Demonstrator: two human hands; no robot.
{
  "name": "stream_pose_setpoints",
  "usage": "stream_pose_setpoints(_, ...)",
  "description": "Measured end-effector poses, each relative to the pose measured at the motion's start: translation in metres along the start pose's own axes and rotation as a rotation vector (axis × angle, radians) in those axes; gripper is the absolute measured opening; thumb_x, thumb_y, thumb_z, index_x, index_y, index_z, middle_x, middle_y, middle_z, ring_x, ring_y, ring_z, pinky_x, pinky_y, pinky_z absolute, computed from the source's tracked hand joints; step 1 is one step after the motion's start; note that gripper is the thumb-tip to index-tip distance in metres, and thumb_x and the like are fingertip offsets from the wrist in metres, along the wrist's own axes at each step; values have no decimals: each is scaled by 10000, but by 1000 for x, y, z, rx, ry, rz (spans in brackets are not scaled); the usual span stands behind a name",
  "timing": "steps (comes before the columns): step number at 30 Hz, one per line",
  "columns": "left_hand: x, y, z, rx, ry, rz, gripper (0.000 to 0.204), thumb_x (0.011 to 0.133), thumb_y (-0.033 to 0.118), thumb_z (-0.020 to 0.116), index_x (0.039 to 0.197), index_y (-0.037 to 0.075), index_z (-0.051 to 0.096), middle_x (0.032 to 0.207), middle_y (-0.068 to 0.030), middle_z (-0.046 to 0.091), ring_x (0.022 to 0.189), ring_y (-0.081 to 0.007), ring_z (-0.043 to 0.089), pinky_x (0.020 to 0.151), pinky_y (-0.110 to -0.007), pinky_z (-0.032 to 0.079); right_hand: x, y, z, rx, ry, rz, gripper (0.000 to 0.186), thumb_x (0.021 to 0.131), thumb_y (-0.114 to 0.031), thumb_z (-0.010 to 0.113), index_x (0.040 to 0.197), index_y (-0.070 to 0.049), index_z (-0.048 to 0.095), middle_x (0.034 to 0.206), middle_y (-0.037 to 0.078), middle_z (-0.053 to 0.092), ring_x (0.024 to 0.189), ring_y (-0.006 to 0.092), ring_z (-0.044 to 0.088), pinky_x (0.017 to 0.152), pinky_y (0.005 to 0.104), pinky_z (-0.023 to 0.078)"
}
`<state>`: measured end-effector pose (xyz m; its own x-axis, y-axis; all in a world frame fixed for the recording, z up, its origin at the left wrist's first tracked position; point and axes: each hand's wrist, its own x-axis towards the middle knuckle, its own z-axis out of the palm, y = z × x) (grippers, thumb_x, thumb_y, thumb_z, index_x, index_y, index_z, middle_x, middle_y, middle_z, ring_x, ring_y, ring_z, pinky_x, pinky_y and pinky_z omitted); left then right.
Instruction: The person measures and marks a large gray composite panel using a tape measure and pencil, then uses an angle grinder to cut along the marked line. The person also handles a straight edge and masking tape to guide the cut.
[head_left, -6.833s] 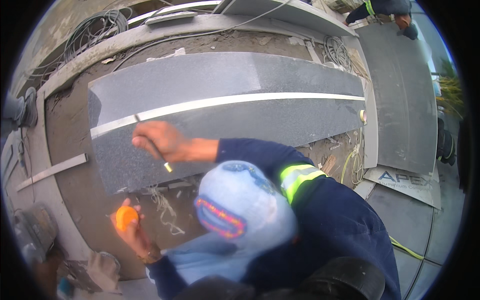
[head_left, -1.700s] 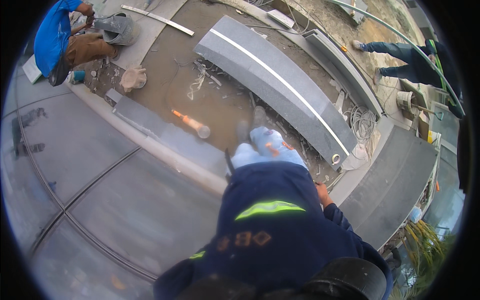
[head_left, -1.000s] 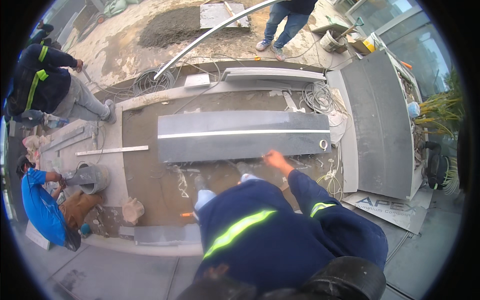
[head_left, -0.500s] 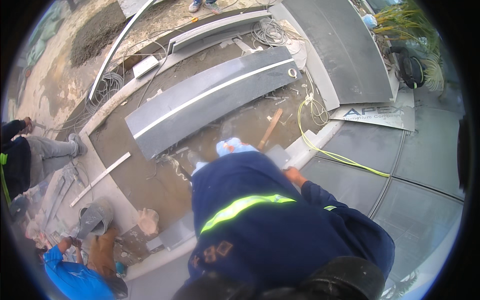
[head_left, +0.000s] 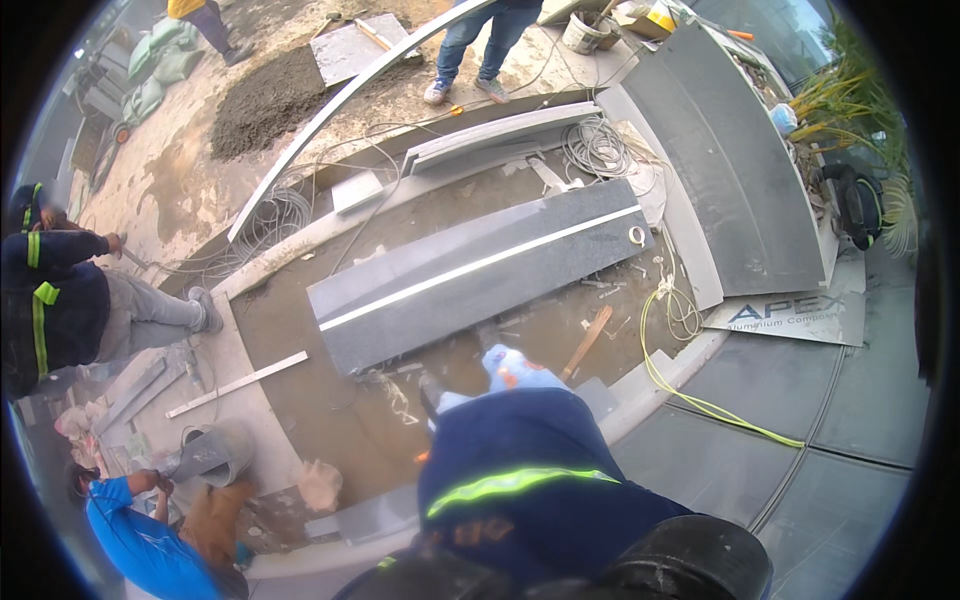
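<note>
My navy jacket (head_left: 530, 435) with its yellow-green reflective band fills the lower middle. Neither of my hands shows in the head view; only a bit of a striped cuff (head_left: 388, 562) appears low on the left. Past the jacket's hem is light-blue cloth with orange patches (head_left: 522, 372). In front of me lies a long grey slab (head_left: 480, 300) with a white stripe along it and a small ring like a tape roll (head_left: 637, 236) on its right end. A wooden stick or handle (head_left: 588, 342) rests on the wet grey ground, near a flat grey piece (head_left: 597, 400).
A yellow-green cable (head_left: 680, 400) runs over the dark tiles at right. A large dark panel (head_left: 725, 150) leans behind. At left, a person in blue (head_left: 150, 530) handles a bucket (head_left: 228, 452); another person (head_left: 80, 290) stands beyond. A curved white strip (head_left: 350, 95) crosses the back.
The view has tilted up, so the slab sits lower and further right. My right hand, seen earlier beside the pale kerb, has left the picture. A person's legs at the back show more fully.
</note>
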<state>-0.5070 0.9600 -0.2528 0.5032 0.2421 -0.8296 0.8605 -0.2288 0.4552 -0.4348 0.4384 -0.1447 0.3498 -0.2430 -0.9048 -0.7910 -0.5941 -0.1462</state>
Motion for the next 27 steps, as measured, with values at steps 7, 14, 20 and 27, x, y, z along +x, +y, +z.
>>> stream_pose_setpoints(7, -23, 12, 20, -224, 219, -170, 144, 867, 92, 672, 998, 35, 657, 837, -52, 685, 650, -167, 653, 581, -269, 524, 110, -163, -132, -22, 6, -35, 277, 877, -262, 703, 996, -19, 642, 842, 115, 689, 716, 204, 679, 595, 370, 538)
stream_pose_setpoints(14, -29, 133, 32, -572, 404, -152, 183, 891, 142, 703, 1016, 21, 647, 873, -63, 694, 733, -145, 671, 612, -311, 535, 277, -482, -145, -287, 267, -587, 232, 849, -174, 695, 1019, -27, 639, 979, 171, 723, 936, 316, 680, 795, 394, 524)
stream_pose_setpoints(20, 22, 210, 63, -275, 350, 90, 232, 906, 171, 714, 1039, -13, 669, 888, -73, 717, 781, -143, 678, 702, -295, 537, 266, -529, 24, -68, -128, -812, 297, 884, -306, 764, 850, -45, 627, 846, 149, 722, 776, 245, 690, 702, 372, 514)
stream_pose_setpoints(27, 77, 302, -21, -231, 313, -27, 344, 854, 333, 782, 809, 6, 685, 681, -106, 666, 640, -181, 627, 640, -356, 510, 194, -344, 100, -365, -317, -465, 196, 810, -181, 743, 963, -78, 675, 986, 160, 736, 943, 317, 702, 789, 427, 527)
